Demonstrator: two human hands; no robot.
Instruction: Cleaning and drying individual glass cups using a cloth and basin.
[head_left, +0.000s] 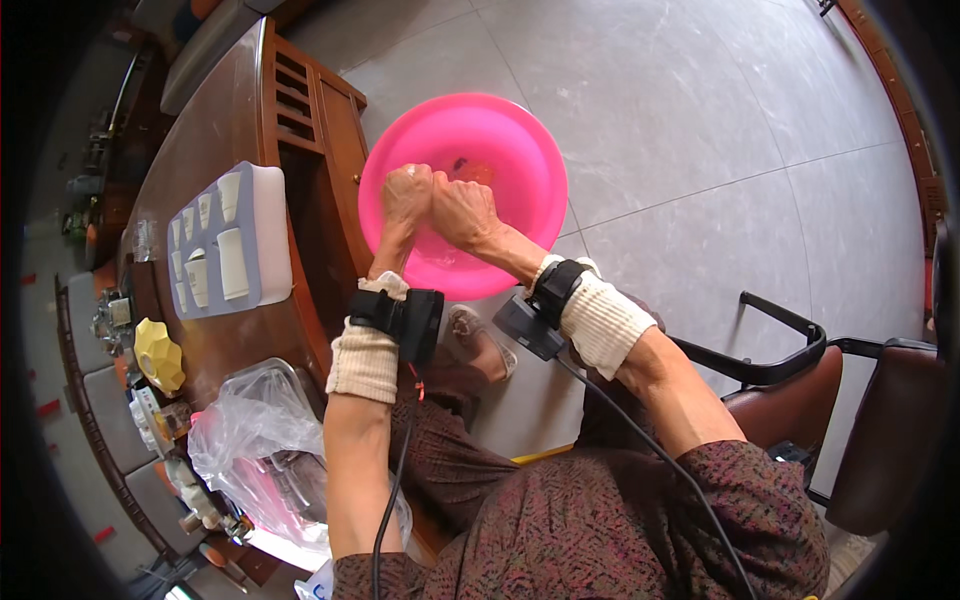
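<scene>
Both of my hands are held close together over a round pink plastic basin (525, 135). My left hand (407, 196) is curled into a fist above the basin's left side. Touching it, my right hand (463, 210) is curled with its knuckles up. Whether anything is held inside the fingers cannot be told. Just beyond the right hand, an orange-red thing (478, 172) with a dark spot lies in the basin, partly hidden. Each wrist bears a ribbed cream cuff with a strapped black device and a cable.
At left stands a brown wooden cabinet (217, 97) with a foam tray (271, 232) of white cups, a yellow faceted object (157, 356) and a clear plastic bag (255, 420). A chair with a black armrest (780, 367) is at right. Grey floor tiles (675, 112) surround the basin.
</scene>
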